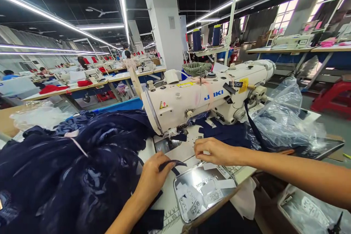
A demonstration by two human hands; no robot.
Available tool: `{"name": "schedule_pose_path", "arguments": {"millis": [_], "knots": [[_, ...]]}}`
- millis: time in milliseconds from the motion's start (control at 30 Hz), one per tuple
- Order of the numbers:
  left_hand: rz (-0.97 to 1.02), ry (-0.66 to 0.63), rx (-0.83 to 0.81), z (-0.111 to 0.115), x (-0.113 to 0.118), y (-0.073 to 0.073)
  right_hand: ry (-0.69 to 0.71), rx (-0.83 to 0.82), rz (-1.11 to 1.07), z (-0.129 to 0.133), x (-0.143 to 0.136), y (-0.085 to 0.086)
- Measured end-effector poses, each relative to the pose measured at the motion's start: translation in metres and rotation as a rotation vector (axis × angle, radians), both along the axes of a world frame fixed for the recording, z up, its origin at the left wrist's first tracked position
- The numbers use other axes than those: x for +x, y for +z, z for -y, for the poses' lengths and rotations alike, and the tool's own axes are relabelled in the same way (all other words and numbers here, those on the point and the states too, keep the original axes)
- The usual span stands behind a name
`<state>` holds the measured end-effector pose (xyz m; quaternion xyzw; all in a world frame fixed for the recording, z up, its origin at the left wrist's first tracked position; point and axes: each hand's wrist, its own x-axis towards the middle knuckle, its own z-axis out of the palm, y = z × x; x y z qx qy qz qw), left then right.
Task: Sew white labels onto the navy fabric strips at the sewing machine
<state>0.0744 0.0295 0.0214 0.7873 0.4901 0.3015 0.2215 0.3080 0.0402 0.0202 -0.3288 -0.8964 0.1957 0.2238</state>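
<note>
A white sewing machine (192, 98) with blue lettering spans the table. In front of its needle area, my left hand (155, 172) is closed on a narrow dark blue strip (177, 162) whose end sticks out to the right. My right hand (210, 150) is pinched above the table, right of the strip; what its fingertips hold, if anything, is too small to make out. Just below that hand lies a metal tray (178, 199) with white labels (214, 196). A large heap of dark blue fabric (109, 153) covers the left side.
Clear plastic bags (287, 113) and dark blue fabric pieces (233, 133) lie on the right. An open box (285, 204) with plastic-wrapped items sits at the lower right. Thread cones (196, 40) stand behind the machine. Other people sit at far tables on the left.
</note>
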Motion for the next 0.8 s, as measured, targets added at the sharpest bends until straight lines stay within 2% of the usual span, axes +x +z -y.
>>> {"name": "schedule_pose_path", "arguments": {"millis": [133,333,467,633,800], "knots": [[-0.127,0.098,0.032,-0.012,0.015,0.001,-0.008,0.034,0.163,0.013,0.019,0.001],[-0.056,0.22,-0.068,-0.033,0.016,-0.021,0.05,-0.01,0.373,0.038,0.021,0.005],[0.039,0.235,-0.126,-0.031,0.011,-0.03,0.072,-0.036,0.451,0.046,0.021,0.006],[0.098,0.257,-0.162,-0.028,0.01,-0.031,0.02,-0.083,0.518,0.045,0.019,-0.002],[0.101,0.251,-0.068,-0.027,0.01,-0.031,0.041,0.084,0.626,0.044,0.013,-0.005]]}}
